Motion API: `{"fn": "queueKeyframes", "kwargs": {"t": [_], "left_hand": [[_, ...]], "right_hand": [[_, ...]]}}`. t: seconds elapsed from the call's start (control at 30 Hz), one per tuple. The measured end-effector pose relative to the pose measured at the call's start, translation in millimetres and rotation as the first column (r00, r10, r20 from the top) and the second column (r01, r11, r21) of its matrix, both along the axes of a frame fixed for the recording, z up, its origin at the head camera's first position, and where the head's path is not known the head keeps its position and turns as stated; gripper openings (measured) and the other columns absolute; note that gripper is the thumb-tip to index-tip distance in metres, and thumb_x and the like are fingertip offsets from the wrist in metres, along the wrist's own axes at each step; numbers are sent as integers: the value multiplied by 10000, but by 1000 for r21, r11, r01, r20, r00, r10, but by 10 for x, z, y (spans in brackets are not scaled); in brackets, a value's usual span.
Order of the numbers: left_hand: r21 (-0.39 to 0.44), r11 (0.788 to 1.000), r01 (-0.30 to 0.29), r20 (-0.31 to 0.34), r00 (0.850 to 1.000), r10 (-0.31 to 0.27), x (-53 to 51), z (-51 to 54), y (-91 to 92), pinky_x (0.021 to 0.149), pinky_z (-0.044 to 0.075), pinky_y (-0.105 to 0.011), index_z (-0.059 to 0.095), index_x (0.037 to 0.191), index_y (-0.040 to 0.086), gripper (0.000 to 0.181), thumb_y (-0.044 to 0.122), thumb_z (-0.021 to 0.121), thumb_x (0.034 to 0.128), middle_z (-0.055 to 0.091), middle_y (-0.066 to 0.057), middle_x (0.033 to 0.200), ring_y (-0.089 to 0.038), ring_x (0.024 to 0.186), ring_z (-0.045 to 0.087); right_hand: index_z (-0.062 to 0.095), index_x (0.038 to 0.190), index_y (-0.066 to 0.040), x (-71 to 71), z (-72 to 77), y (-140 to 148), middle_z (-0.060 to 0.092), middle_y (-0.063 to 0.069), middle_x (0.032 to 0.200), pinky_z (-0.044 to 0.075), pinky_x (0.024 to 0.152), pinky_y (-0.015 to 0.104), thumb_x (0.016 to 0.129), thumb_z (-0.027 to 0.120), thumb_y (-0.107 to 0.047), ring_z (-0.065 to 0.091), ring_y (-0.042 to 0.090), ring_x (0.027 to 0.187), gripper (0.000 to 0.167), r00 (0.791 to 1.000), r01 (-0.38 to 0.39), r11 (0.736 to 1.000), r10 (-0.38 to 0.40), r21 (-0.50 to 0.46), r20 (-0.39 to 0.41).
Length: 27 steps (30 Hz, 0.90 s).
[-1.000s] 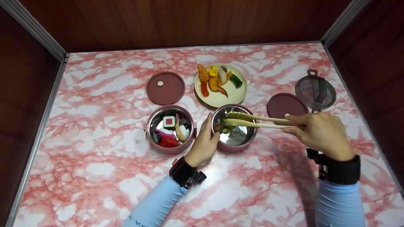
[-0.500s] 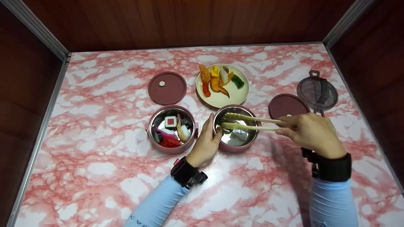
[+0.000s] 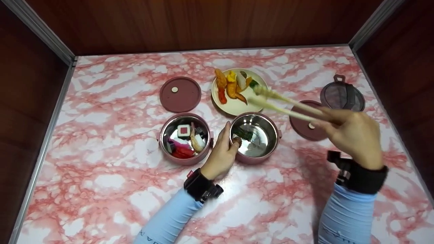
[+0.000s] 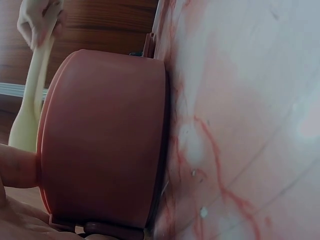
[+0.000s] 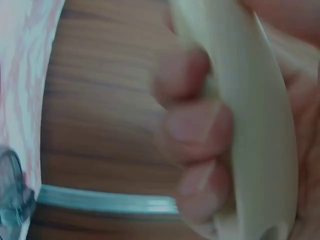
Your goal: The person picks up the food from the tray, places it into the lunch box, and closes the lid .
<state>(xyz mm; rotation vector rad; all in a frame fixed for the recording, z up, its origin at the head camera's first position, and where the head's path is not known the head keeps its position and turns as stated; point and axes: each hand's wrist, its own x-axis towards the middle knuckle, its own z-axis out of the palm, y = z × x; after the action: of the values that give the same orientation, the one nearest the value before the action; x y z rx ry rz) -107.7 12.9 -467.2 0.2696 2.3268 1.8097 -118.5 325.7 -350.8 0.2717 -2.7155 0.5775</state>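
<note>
My right hand [image 3: 356, 135] grips pale tongs [image 3: 288, 105], whose parted tips hover over the right side of the cream plate [image 3: 234, 109], close to a dark green piece [image 3: 253, 83]. In the right wrist view, fingers [image 5: 197, 127] curl round the tongs' handle [image 5: 255, 120]. My left hand [image 3: 220, 157] holds the left side of the right-hand pink bowl [image 3: 254, 158], its thumb over the rim; the left wrist view shows the bowl's wall [image 4: 105, 135]. Dark green food [image 3: 245, 134] and a brown piece [image 3: 237, 140] lie inside that bowl.
A second pink bowl [image 3: 184, 162] with sushi and other food stands left of my left hand. Behind it lies a round lid [image 3: 181, 98]. Another lid [image 3: 305, 130] is partly beneath the tongs, beside a dark transparent lid [image 3: 339, 96] at the right.
The tongs have come up out of the right-hand bowl and swung back to the plate, leaving green food in the bowl. My left hand stays at the bowl.
</note>
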Motion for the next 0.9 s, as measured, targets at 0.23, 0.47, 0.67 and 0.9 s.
{"fn": "queueKeyframes", "kwargs": {"t": [0.23, 0.47, 0.67, 0.9], "left_hand": [[-20, 1000, 7, -17, 1000, -8, -6, -2, 2, 1199, 100, -404, 44, 1587, 37, 703, 89, 466, 1027, 110, -172, 1629, -293, 1483, 124], [-63, 998, 14, -60, 998, -18, -17, -21, -11, 1198, 115, -397, 61, 1578, 3, 691, 93, 466, 1025, 134, -200, 1618, -299, 1478, 143], [-59, 998, 15, -59, 998, -19, -11, 9, -6, 1198, 123, -396, 60, 1579, 9, 689, 102, 464, 1030, 133, -195, 1619, -301, 1477, 152], [-72, 997, 18, -52, 998, -22, -6, 12, 3, 1196, 130, -398, 52, 1577, 2, 698, 93, 469, 1026, 137, -209, 1614, -320, 1472, 163]], "right_hand": [[774, 1144, -228, -187, -152, -115, 748, 105, 844, 376, 504, 504, 791, 847, -350, 630, 334, 628, 380, 992, 29, 997, -38, -76, -119], [776, 1134, -278, -298, -278, -156, 758, 64, 902, 391, 500, 541, 801, 824, -406, 658, 367, 684, 360, 997, 68, 996, -70, -53, -44], [784, 1110, -269, -406, -327, -256, 755, 67, 902, 415, 548, 556, 828, 789, -442, 660, 361, 710, 331, 999, 30, 997, -28, -64, 32], [718, 1232, -209, -799, -20, -511, 740, 104, 1043, 422, 593, 450, 874, 643, -616, 608, 269, 708, 547, 968, -27, 1000, 27, -3, 250]]}}
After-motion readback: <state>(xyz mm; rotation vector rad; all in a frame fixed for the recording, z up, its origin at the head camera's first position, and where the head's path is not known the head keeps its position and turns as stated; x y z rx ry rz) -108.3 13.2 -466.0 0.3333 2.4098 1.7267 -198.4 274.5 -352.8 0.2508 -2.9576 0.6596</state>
